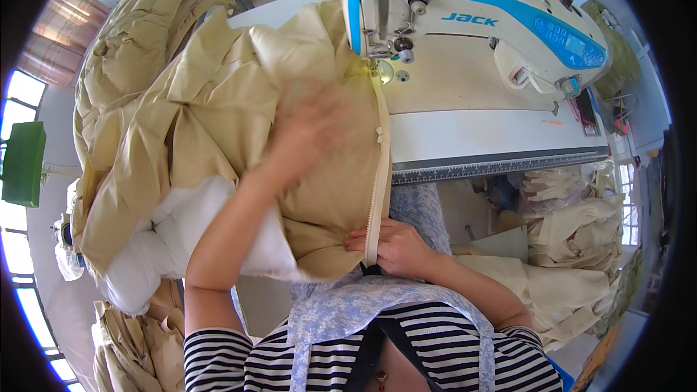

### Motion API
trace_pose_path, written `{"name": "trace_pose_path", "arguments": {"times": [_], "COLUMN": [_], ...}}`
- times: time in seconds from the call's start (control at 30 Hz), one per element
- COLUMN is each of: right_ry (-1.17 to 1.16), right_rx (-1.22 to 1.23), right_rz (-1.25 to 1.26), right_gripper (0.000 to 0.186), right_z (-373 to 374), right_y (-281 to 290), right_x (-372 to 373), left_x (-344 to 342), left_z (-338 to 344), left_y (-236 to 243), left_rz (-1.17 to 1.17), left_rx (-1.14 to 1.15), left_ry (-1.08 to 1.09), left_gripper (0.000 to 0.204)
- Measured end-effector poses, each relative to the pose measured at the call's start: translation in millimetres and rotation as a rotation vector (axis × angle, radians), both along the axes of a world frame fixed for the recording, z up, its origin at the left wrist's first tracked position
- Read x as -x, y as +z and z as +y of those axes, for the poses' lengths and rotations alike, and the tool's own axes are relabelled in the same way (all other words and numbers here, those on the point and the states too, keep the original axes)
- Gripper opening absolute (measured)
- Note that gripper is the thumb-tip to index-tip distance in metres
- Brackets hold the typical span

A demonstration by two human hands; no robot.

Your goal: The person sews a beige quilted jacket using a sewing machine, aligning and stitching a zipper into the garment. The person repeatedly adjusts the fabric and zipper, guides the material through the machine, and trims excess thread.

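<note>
A tan padded garment piece (341, 152) lies over the sewing table, its white filling (192, 221) showing along the near side. Down its right edge runs a cream zipper (377, 196), whose upper end passes beneath the needle area of a white and blue sewing machine (450, 7). My left hand (312, 127) is over the middle of the fabric, smeared by motion, so its fingers cannot be read. Close to my body, my right hand (398, 249) is closed on the zipper's lower end and the cloth edge beside it.
A tall heap of tan padded pieces (156, 22) rises at the far left. A ruler strip (501, 167) lines the table's near edge. More cut tan cloth (573, 239) is piled low on the right, and a phone-like dark object (585, 112) lies at the table's right end.
</note>
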State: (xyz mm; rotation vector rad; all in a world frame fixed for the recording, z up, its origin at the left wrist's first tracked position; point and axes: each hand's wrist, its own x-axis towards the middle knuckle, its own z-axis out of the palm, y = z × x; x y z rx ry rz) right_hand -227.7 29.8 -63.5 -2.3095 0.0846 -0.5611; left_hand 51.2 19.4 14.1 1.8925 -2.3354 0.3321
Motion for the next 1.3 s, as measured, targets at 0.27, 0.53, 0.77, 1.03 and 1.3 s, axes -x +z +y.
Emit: {"name": "trace_pose_path", "arguments": {"times": [0.27, 0.53, 0.77, 1.03, 1.3], "right_ry": [-0.028, 0.248, 0.160, -0.357, -0.218], "right_rx": [-1.400, -1.481, -1.004, 0.521, 0.486], "right_rz": [0.148, -0.026, 0.116, 0.062, -0.128], "right_gripper": [0.039, 0.035, 0.027, 0.055, 0.029], "right_z": [9, -3, -18, -80, -105], "right_y": [15, 44, 50, 15, 11], "right_x": [2, 1, -7, -15, -30], "left_x": [-71, 42, 53, 46, 46], "left_z": [9, 8, -18, -24, -40], "left_y": [-43, -15, -25, -17, -6], "left_rz": [0.195, 0.484, 0.384, 0.557, 0.496], "left_rx": [0.238, 0.198, 0.264, 0.251, 0.216], "left_ry": [0.185, -0.070, -0.144, -0.026, -0.056], "left_gripper": [0.033, 0.048, 0.043, 0.033, 0.026]}}
